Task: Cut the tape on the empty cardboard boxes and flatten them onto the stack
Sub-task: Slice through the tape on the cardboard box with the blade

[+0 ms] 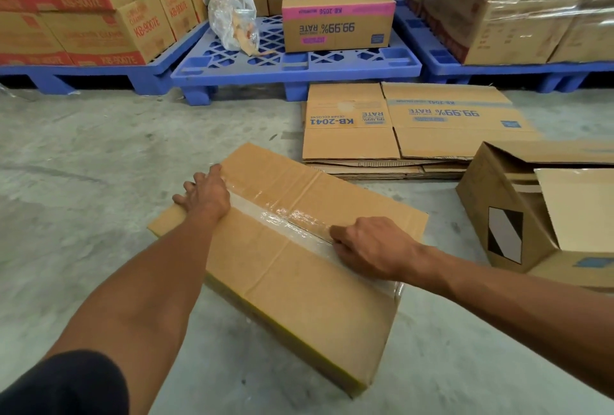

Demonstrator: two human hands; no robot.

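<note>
Right hand [368, 248] fist hides any blade; open box [545, 215] cut by right edge.

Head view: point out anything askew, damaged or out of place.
The flattened stack is ragged: its lower sheets jut out unevenly. The open box at right lies tipped on its side, flaps splayed. A crumpled plastic bag sits on the blue pallet. The taped box looks intact.
</note>
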